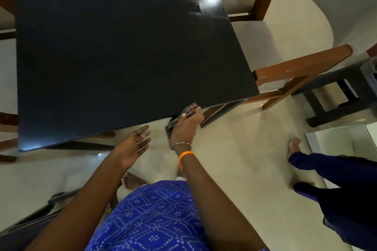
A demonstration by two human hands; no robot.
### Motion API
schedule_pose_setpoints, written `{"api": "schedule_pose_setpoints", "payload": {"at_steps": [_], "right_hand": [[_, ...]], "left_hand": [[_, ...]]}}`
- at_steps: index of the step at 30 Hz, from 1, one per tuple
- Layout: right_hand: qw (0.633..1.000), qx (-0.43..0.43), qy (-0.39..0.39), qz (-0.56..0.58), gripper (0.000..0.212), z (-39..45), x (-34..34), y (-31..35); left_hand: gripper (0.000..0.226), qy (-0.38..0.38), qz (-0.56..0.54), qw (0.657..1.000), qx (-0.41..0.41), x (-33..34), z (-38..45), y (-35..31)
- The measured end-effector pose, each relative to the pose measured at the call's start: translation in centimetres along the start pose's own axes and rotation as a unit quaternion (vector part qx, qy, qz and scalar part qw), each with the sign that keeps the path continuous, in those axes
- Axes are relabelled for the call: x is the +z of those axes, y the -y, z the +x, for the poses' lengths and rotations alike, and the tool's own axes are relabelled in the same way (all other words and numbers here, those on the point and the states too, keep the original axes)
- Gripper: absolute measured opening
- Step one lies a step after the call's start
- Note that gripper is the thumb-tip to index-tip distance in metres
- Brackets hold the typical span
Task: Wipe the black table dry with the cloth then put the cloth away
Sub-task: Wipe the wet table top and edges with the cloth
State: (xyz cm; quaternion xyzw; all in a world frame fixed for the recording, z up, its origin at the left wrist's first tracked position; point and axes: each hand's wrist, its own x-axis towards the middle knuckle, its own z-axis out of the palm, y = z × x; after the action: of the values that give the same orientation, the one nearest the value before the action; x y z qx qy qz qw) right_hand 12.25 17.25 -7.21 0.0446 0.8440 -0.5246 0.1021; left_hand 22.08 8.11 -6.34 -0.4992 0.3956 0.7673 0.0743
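Note:
The black table (122, 57) fills the upper left of the view, its top dark and matte with a glossy glare patch near the far right corner. My right hand (184, 128) is closed around a checked dark cloth (190, 110), holding it against the table's near edge, close to the near right corner. Part of the cloth hangs below the hand. My left hand (135, 142) hovers just off the near edge, palm up, fingers spread, holding nothing.
Brown wooden chairs with pale seats (251, 38) stand along the table's right side, and chair parts show at the left edge. A black stool (334, 96) sits at the right. Another person's foot (293, 146) and dark-blue clothing are on the pale floor at the right.

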Motion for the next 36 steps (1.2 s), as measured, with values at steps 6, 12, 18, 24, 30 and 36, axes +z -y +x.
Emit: {"api": "schedule_pose_setpoints", "payload": {"at_steps": [6, 12, 18, 24, 30, 36], "right_hand": [[0.977, 0.083, -0.19, 0.057, 0.046, 9.0, -5.5, 0.0], [0.985, 0.087, -0.149, 0.004, 0.046, 5.1, -2.2, 1.3], [0.997, 0.069, 0.02, -0.009, 0.054, -6.0, 6.7, 2.6], [0.983, 0.055, 0.169, -0.04, 0.041, -14.8, 13.3, 4.1], [0.966, 0.023, 0.25, -0.066, 0.036, -21.2, 17.9, 6.3], [0.943, -0.012, 0.322, -0.089, 0.04, -25.5, 21.2, 7.1]], "left_hand": [[0.036, 0.023, 0.015, 0.999, 0.019, -1.3, -1.2, 0.5], [0.032, 0.008, -0.002, 1.0, 0.028, -3.3, -1.6, 1.2], [0.037, -0.069, -0.071, 0.994, 0.048, -9.3, -3.3, 1.6], [0.037, -0.153, -0.156, 0.975, 0.052, -15.7, -4.5, 2.5], [0.049, -0.217, -0.197, 0.954, 0.059, -20.8, -6.3, 3.8], [0.044, -0.239, -0.262, 0.932, 0.071, -25.5, -7.8, 5.7]]}}
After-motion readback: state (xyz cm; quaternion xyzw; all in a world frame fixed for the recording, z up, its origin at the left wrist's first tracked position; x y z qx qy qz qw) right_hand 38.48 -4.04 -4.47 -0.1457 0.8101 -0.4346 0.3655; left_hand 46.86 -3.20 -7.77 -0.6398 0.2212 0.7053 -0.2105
